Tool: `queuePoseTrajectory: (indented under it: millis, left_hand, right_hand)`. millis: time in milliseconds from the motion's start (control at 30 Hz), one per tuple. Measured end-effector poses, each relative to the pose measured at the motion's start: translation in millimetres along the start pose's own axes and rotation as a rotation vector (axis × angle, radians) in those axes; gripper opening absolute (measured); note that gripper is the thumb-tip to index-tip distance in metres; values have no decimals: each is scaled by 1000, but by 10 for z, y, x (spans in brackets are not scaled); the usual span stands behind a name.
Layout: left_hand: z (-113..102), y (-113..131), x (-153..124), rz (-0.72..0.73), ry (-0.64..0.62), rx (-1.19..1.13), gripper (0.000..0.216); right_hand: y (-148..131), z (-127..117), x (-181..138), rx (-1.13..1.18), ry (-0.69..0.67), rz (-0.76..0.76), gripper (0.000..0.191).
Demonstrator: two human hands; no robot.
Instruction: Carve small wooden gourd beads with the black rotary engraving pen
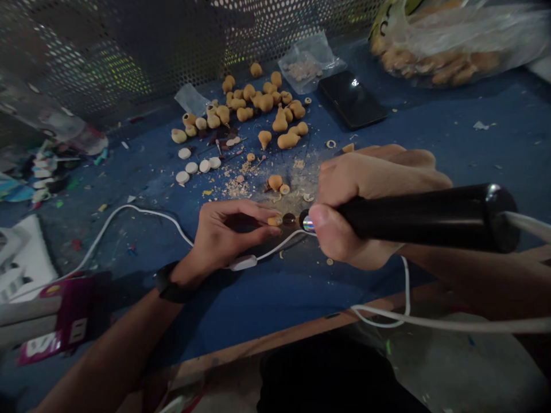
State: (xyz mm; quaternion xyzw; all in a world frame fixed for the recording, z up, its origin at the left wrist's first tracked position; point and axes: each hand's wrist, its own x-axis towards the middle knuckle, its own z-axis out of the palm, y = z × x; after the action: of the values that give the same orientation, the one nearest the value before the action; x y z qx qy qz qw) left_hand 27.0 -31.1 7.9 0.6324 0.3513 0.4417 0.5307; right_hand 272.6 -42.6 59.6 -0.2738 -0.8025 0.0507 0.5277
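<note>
My left hand (230, 229), with a dark band at the wrist, pinches a small tan gourd piece (273, 221) between thumb and fingertips. My right hand (370, 189) is wrapped round a black corded rotary tool (434, 221), whose shiny front end points left. A dark, blurred tip (289, 219) lies between the tool and the gourd piece; whether it touches the piece I cannot tell. Just beyond the hands, a cut gourd (275, 182) and shavings (239, 188) lie on the blue table. The tool's white cord (527, 225) leads off to the right.
Several small gourds (264, 102) are heaped at the back, near white discs (191, 167) and thin tool bits. A black phone (352, 98) and filled plastic bag (447, 54) are at back right. A white cable (167, 215) with an inline switch (243, 263) passes beneath my left hand.
</note>
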Motion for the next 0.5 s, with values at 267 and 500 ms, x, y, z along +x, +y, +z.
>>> queuePoseTrajectory:
  millis: [267, 500]
  left_hand:
    - [-1, 15, -2, -54, -3, 40, 31]
    - [-19, -12, -6, -25, -32, 23, 30]
  right_hand:
    - [-56, 12, 16, -48, 8, 40, 30]
    - [-32, 4, 27, 9, -10, 51, 30]
